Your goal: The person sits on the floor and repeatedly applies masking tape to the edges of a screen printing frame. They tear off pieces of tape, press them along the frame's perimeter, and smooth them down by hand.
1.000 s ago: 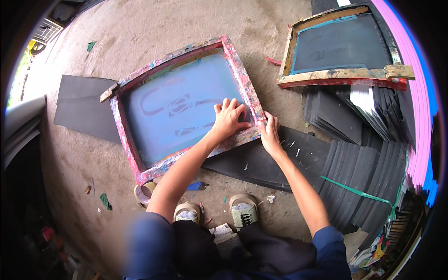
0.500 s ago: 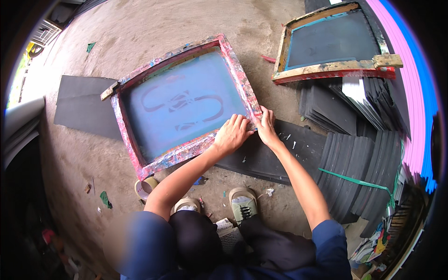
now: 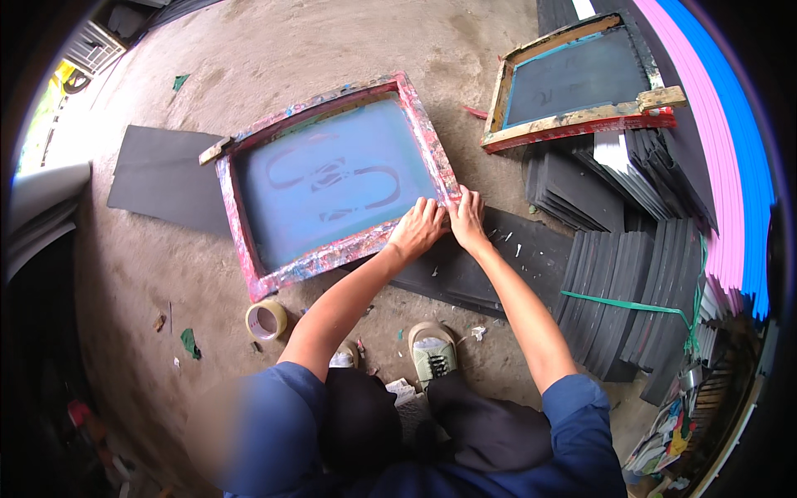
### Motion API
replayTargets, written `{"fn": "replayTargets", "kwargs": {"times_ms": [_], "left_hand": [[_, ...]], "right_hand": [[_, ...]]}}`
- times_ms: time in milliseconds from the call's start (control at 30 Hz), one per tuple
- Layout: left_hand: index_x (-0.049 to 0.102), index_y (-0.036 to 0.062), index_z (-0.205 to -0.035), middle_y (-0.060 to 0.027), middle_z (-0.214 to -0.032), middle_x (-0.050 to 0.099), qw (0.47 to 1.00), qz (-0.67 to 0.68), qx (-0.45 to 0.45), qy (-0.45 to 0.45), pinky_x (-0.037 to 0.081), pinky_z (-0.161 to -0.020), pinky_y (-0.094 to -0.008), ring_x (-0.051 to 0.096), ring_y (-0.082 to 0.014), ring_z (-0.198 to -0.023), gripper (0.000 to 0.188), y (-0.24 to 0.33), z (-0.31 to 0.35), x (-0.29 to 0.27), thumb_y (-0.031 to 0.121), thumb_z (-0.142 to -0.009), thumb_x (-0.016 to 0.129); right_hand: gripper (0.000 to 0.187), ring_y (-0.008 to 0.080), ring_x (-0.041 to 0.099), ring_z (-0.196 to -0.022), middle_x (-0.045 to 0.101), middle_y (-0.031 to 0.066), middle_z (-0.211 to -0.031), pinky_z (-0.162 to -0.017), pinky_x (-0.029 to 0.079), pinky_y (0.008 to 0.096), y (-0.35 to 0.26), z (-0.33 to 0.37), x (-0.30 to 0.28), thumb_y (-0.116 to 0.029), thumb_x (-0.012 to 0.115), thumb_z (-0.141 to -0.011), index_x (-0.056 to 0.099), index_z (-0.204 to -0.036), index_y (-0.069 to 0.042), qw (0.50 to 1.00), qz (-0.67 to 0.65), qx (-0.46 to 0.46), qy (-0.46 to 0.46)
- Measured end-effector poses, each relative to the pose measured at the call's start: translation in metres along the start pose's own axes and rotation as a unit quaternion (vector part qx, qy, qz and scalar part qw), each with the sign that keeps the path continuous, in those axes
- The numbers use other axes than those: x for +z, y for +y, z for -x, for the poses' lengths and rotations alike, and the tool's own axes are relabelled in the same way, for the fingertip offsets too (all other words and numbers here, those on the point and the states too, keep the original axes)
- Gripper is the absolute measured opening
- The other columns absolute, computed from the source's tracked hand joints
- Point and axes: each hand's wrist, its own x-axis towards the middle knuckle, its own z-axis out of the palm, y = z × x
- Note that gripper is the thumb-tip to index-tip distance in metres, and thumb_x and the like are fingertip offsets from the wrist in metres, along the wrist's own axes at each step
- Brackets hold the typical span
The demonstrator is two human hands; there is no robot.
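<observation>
A screen printing frame (image 3: 324, 267) lies in front of me, its wooden sides crusted with pink, red and blue paint. Dark curved shapes mark its bluish mesh (image 3: 286, 228). At the frame's near right corner, my left hand (image 3: 420, 227) is closed over the near side, fingers bent toward the mesh. Close beside it, my right hand (image 3: 467, 217) grips the corner itself, thumb on the near side. The fingers' undersides are hidden. Beneath the frame, dark sheets (image 3: 498, 257) stick out on the right and another dark sheet (image 3: 166, 178) on the left.
A roll of tape (image 3: 266, 320) stands on the concrete floor by my left forearm. At right, a second screen frame (image 3: 573, 124) rests on stacked dark sheets. Nearer are bundled dark sheets (image 3: 606, 290) tied with green cord. Pink sheets (image 3: 706, 141) and blue sheets (image 3: 743, 166) line the right side.
My view has shifted slightly, and the tape roll shows more fully beside my left forearm. Both hands stay at the frame's near right corner, with the left fingers a little closer to the right hand.
</observation>
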Motion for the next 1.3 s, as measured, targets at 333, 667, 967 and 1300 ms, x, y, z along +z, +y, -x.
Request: {"fn": "replayTargets", "kwargs": {"times_ms": [333, 667, 967, 1300], "left_hand": [[0.050, 0.0054, -0.115, -0.0052, -0.098, 0.049, 0.993, -0.072, 0.069, -0.062, 0.046, -0.079, -0.0293, 0.049, -0.0182, -0.096, 0.048, -0.040, 0.135, -0.058, 0.031, -0.075, 0.060], [0.047, 0.0094, -0.120, -0.0062, -0.107, 0.051, 0.995, -0.030, -0.075, -0.051, 0.030, -0.103, -0.0405, 0.048, -0.0215, -0.106, 0.041, -0.076, 0.185, -0.079, 0.023, -0.082, 0.055], [0.042, 0.0051, -0.122, -0.0197, -0.135, 0.021, 0.867, -0.038, -0.470, 0.160, 0.005, -0.105, -0.0602, 0.013, -0.0338, -0.131, 0.061, -0.058, 0.181, -0.042, 0.044, -0.078, 0.062], [-0.004, -0.0012, -0.140, -0.0283, -0.143, 0.001, 0.612, 0.230, -0.612, 0.446, 0.014, -0.111, -0.0410, 0.008, -0.0392, -0.135, 0.100, -0.077, 0.196, -0.052, 0.004, -0.069, 0.066]], "right_hand": [[0.067, 0.0379, 0.032, -0.117, 0.030, 0.0222, -0.128, -0.097, 0.030, 0.0493, -0.105, 0.070, 0.017, -0.023, 0.060, -0.080, 0.029, -0.135, -0.001, 0.976, 0.063, -0.207, -0.019], [0.081, 0.0218, 0.022, -0.134, 0.031, 0.0008, -0.141, -0.111, 0.018, 0.0401, -0.125, -0.040, 0.013, -0.039, 0.069, -0.071, 0.028, -0.139, -0.020, 0.769, 0.237, -0.556, -0.206], [0.033, 0.0197, 0.045, -0.117, 0.053, 0.0062, -0.116, -0.105, 0.030, 0.0338, -0.125, -0.097, 0.046, -0.013, 0.050, -0.080, 0.052, -0.113, -0.007, 0.716, 0.245, -0.621, -0.205], [0.018, 0.0173, 0.051, -0.094, 0.053, 0.0044, -0.092, -0.088, 0.040, 0.0308, -0.167, -0.054, 0.011, -0.015, 0.051, -0.078, 0.053, -0.094, -0.008, 0.647, 0.275, -0.695, -0.149]]}}
